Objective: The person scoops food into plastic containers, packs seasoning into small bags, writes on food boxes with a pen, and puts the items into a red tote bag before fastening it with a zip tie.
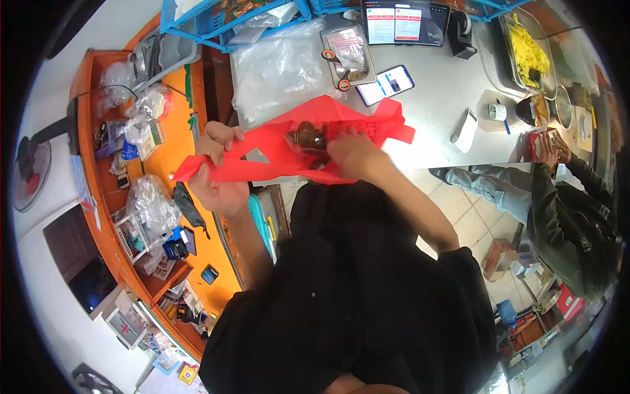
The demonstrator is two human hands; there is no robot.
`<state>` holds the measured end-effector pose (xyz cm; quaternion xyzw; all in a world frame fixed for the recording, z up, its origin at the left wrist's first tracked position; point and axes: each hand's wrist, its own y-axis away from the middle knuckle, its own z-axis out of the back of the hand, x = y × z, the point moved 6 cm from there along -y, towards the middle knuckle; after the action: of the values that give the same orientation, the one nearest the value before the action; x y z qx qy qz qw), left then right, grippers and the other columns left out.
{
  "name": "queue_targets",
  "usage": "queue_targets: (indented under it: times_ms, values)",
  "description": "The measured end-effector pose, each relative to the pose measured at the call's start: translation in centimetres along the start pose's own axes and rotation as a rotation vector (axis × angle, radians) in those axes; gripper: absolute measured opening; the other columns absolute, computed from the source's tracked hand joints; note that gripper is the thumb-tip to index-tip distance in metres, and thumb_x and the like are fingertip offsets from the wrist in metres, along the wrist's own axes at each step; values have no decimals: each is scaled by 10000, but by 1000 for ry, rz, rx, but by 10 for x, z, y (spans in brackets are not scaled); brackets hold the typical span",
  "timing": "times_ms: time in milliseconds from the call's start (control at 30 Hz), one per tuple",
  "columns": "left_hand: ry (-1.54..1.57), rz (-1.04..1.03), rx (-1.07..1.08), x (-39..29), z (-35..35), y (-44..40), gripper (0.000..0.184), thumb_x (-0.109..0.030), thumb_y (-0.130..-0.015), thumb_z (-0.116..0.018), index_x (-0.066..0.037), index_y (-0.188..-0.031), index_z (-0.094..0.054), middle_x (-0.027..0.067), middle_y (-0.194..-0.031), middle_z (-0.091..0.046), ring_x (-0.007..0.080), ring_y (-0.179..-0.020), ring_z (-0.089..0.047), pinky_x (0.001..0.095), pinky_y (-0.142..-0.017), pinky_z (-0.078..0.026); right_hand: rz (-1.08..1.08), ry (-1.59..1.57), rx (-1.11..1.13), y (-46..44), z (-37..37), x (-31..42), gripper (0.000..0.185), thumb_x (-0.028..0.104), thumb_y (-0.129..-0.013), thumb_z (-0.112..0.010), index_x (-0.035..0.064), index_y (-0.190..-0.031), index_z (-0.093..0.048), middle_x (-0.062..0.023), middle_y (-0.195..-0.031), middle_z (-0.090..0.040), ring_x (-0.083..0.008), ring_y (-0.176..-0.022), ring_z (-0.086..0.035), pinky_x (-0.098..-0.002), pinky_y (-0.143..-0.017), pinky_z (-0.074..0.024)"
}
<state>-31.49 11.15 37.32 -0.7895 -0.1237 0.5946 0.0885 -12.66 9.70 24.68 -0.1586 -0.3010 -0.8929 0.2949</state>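
A red non-woven carrier bag is stretched open across the front edge of the metal table. My left hand grips the bag by its handle end on the left, fingers closed around the cloth. Inside the bag's mouth lies a clear plastic packet with dark brown contents. My right hand is at the bag opening, against the right side of that packet. Its fingers are blurred and partly hidden, so whether they grip the packet does not show.
Clear plastic bags, orange-handled scissors, a phone and a tablet lie beyond. Blue baskets line the back. An orange shelf stands left. At right, a co-worker's hands touch a red box.
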Motion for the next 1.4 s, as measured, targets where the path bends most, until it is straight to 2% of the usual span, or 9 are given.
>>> queue_targets:
  times_ms: [67, 133, 200, 233, 267, 367, 533, 833, 1400]
  values:
    - [11, -6, -4, -1, 2, 1, 346, -421, -856, -445, -100, -748, -374, 89, -829, -370, 210, -837, -378, 402, -848, -354, 321, -424, -416, 39, 71, 5, 221, 121, -806, -728, 9, -984, -661, -112, -958, -688, -261, -877, -670, -379, -787, -540]
    - [-13, 2, 7, -3, 2, 2, 367, -435, -856, -439, -83, -752, -418, 108, -861, -400, 224, -877, -401, 400, -859, -353, 190, -931, -296, 37, 110, -25, 203, 167, -902, -634, -13, -997, -645, -134, -907, -690, -189, -785, -647, -330, -674, -508]
    - [-72, 23, 37, -5, 1, 3, 409, -454, -858, -424, -61, -760, -479, 133, -906, -436, 241, -929, -427, 399, -878, -351, 40, -778, -770, 14, 129, -90, 172, 161, -926, -594, 7, -907, -669, -121, -779, -691, -202, -640, -641, -359, -596, -498]
    - [-106, 19, 45, -6, 1, 3, 430, -462, -861, -413, -52, -766, -505, 145, -930, -446, 250, -946, -435, 400, -888, -349, -93, -352, -744, -14, 109, -132, 233, 226, -908, -585, 15, -926, -681, -114, -749, -699, -262, -666, -677, -387, -610, -516]
    - [-139, 17, 57, -7, 0, 3, 455, -470, -864, -402, -43, -772, -530, 157, -954, -456, 258, -963, -443, 402, -899, -347, -414, -241, -458, -53, 70, -177, 253, 262, -855, -592, 70, -970, -709, -155, -952, -709, -332, -902, -686, -468, -736, -517]
    - [-210, 20, 83, -6, 0, 1, 501, -484, -873, -373, -33, -780, -571, 172, -986, -478, 269, -982, -458, 410, -922, -341, -614, 101, -275, -113, 31, -185, 337, 263, -832, -565, 98, -1102, -678, -178, -1278, -534, -381, -1201, -465, -561, -936, -350]
    - [-193, 47, 95, -4, -1, -2, 474, -467, -877, -406, -33, -778, -568, 177, -951, -478, 289, -973, -466, 459, -912, -389, -618, 228, -333, -143, 31, -163, 372, 322, -785, -634, 146, -1099, -723, -133, -1256, -569, -327, -1233, -388, -450, -966, -239]
    - [-115, 33, 76, 3, 2, -1, 494, -470, -892, -356, -36, -778, -562, 171, -967, -493, 285, -965, -475, 441, -899, -370, -717, 233, -393, -156, 15, -163, 338, 254, -838, -584, 134, -1125, -717, -155, -1456, -380, -329, -1279, -314, -486, -1002, -218]
    - [-54, 32, 66, 1, 9, 6, 415, -440, -862, -409, -55, -782, -538, 164, -951, -466, 272, -955, -456, 470, -907, -374, -610, 335, -244, -154, 23, -165, 321, 292, -857, -521, 149, -1061, -723, -105, -1216, -574, -285, -1202, -415, -502, -971, -235]
